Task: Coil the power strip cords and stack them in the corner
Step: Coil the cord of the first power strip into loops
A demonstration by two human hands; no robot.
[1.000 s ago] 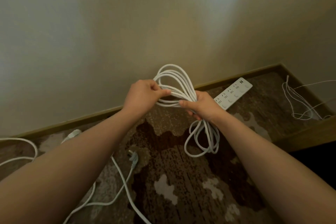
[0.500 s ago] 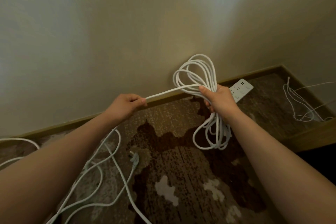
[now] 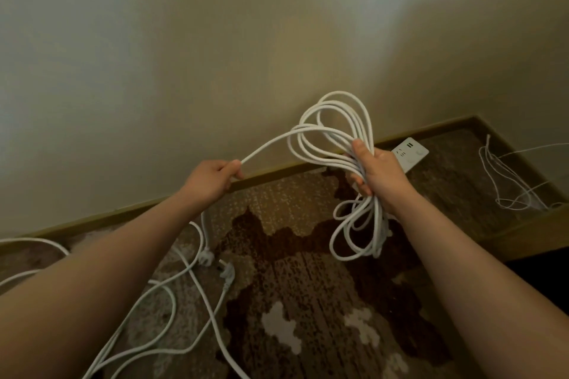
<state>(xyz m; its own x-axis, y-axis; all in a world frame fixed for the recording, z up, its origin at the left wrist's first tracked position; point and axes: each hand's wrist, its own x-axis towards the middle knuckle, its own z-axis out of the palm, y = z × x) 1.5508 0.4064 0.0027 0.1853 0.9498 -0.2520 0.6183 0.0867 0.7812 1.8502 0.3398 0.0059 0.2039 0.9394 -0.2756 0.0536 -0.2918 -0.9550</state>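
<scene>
My right hand [image 3: 374, 172] grips a bundle of white cord loops [image 3: 335, 132] at its middle; loops stand above the fist and hang below it [image 3: 357, 231]. A single strand runs from the bundle leftward to my left hand [image 3: 214, 178], which pinches it between thumb and fingers. Below the left hand the cord drops to the carpet, where two plugs [image 3: 215, 261] lie among loose cord. A white power strip [image 3: 411, 155] lies on the carpet by the baseboard, partly hidden behind my right hand.
Loose white cord [image 3: 160, 301] sprawls over the patterned carpet at lower left. A thin white wire tangle [image 3: 511, 188] lies in the room corner at right. A wall with a wooden baseboard [image 3: 277, 174] runs behind. A dark edge lies at far right.
My hands, together at the bundle a second ago, have drawn apart. The left hand slid left along the strand, and the right hand carried the coil up and to the right.
</scene>
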